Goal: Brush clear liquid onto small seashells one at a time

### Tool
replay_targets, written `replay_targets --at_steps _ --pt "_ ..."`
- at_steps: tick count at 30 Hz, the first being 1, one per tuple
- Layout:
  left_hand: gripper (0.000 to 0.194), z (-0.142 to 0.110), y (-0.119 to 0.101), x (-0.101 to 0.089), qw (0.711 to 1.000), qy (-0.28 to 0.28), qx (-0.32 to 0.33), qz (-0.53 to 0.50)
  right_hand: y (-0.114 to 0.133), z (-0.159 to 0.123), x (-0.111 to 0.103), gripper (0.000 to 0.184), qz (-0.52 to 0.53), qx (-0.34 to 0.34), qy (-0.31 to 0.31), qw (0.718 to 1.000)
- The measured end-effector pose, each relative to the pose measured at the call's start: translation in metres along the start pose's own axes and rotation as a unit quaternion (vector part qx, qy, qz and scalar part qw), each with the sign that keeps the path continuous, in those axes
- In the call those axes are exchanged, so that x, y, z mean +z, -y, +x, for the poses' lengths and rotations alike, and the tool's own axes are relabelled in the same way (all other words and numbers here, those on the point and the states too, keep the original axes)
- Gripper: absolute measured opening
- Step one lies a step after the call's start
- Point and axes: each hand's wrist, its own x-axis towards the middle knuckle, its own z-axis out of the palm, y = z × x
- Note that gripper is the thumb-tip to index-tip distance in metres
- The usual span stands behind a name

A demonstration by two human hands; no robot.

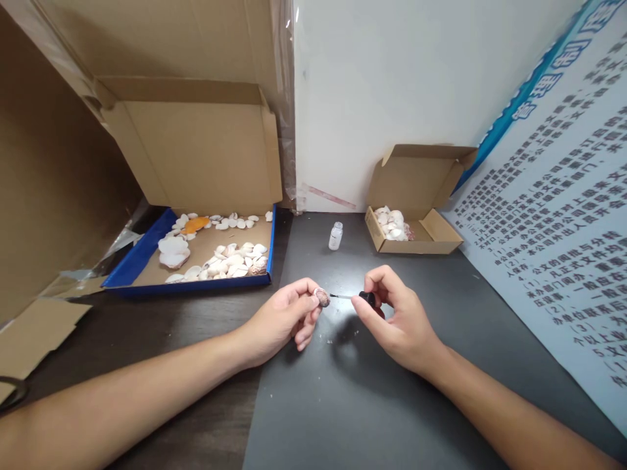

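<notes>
Two forearms [171, 373] are stretched over the bench [313, 418]; in front of the bottle [336, 237], a shell [322, 297] is pinched in the nearly closed left hand [284, 315], and a brush [366, 299] is gripped by the curled right hand [401, 320].

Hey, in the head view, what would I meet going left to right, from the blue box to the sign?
Blue box, left hand, held shell, brush, right hand, sign.
</notes>
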Motion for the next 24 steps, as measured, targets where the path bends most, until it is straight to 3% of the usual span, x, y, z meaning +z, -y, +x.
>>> replay_targets --at_steps 4,10,14,19,24 --pt "0.018 0.0006 0.0011 -0.0013 1.0 0.003 -0.002 -0.001 0.0008 -0.0011 0.0003 0.011 0.053 -0.014 -0.013 0.998" --pt "0.021 0.0004 0.0008 -0.0014 1.0 0.005 -0.005 0.0 0.0013 -0.0001 0.0005 0.017 -0.005 -0.002 -0.017 1.0" --pt "0.022 -0.0009 -0.0001 0.0 1.0 -0.004 -0.009 -0.009 0.0 0.0003 0.0004 0.011 0.042 -0.013 -0.022 0.999" --pt "0.019 -0.001 -0.0004 -0.0001 1.0 -0.004 -0.006 -0.006 -0.0014 0.0012 0.0007 0.014 -0.001 0.002 -0.002 1.0" --pt "0.019 -0.0005 0.0006 -0.0009 1.0 -0.001 -0.005 -0.002 -0.0014 0.0001 -0.0001 0.01 0.042 0.002 -0.01 0.999"
